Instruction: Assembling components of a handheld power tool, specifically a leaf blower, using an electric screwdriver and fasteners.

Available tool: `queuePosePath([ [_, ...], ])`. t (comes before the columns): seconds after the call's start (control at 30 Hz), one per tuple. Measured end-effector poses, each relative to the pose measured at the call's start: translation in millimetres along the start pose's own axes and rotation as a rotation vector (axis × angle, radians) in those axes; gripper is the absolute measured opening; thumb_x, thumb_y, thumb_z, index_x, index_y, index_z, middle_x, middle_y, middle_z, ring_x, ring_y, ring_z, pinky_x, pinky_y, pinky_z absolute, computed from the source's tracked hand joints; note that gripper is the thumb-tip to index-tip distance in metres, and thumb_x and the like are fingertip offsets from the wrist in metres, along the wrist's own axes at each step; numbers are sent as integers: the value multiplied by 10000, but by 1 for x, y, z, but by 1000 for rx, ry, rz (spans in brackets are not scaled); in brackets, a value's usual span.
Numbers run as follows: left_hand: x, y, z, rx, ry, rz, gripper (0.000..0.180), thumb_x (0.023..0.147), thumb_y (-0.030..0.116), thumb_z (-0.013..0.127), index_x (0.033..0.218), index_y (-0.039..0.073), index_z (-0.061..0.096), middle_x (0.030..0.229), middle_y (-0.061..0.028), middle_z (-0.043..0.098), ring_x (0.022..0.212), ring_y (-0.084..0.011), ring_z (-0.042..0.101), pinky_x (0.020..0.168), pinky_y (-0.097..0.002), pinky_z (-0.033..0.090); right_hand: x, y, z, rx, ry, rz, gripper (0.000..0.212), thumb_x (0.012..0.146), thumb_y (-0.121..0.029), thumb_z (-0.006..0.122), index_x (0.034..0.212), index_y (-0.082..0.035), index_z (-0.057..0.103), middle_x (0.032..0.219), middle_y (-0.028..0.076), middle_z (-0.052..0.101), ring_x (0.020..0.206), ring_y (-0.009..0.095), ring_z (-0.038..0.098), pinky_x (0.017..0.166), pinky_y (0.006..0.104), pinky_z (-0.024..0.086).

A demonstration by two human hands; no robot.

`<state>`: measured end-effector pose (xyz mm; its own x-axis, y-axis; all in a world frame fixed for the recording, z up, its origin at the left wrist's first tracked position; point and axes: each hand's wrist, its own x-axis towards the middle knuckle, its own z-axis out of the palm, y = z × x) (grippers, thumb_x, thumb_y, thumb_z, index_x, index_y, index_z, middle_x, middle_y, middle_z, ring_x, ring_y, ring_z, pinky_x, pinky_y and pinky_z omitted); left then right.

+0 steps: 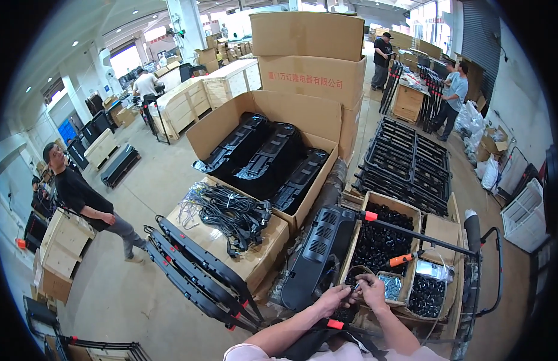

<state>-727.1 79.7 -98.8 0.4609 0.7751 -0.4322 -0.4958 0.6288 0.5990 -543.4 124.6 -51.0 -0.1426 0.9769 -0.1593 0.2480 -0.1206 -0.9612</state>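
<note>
My left hand (334, 296) and my right hand (371, 290) meet at the lower middle, fingertips pinched together on a small dark part (355, 287) that is too small to make out. They hover over the near end of a cardboard box of black parts (384, 236), beside a small tray of silvery screws (391, 285). A long black plastic cover (318, 256) lies just left of my left hand. An orange-handled screwdriver (403, 259) rests in the box above my right hand. A black metal tube with a red end cap (411, 233) crosses the box.
A large open carton (315, 117) holds several black moulded covers. Bundled black cables (231, 213) lie on a flat carton; black frame rails (201, 271) lean beside it. Stacked black metal frames (408, 165) sit to the right. A person (89, 201) leans on crates at left; others work far back.
</note>
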Motion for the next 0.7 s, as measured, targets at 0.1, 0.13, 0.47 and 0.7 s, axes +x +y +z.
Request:
queuePosePath([
  [0.1, 2, 2, -2, -2, 9, -12, 261, 1117, 275, 551, 1283, 95, 643, 1105, -13, 729, 919, -119, 687, 816, -288, 580, -2, -7, 5, 30, 39, 10, 179, 982, -21, 633, 1109, 27, 750, 891, 73, 730, 713, 120, 685, 646, 277, 578],
  [0.13, 2, 2, -3, 4, 14, -15, 261, 1116, 273, 552, 1280, 94, 647, 1105, -19, 733, 911, -119, 688, 811, -287, 581, -3, -11, 7, -26, 36, -9, 172, 979, -25, 635, 1095, 12, 756, 877, 71, 728, 711, 123, 689, 643, 278, 571],
  [0.47, 0, 13, -4, 26, -14, -51, 252, 1124, 258, 531, 1246, 74, 653, 1082, -43, 743, 894, -130, 693, 802, -296, 591, 2, -11, 12, -123, 25, -64, 177, 984, -48, 639, 1102, 5, 761, 832, 55, 714, 677, 90, 651, 615, 269, 551],
  [0.7, -9, 13, -5, -42, 70, -72, 268, 1143, 248, 473, 1231, 49, 630, 1065, -50, 720, 908, -159, 690, 776, -300, 577, -11, -31, 14, -562, -118, -383, 191, 949, -95, 646, 1096, -24, 746, 974, 163, 746, 913, 332, 737, 797, 405, 587],
])
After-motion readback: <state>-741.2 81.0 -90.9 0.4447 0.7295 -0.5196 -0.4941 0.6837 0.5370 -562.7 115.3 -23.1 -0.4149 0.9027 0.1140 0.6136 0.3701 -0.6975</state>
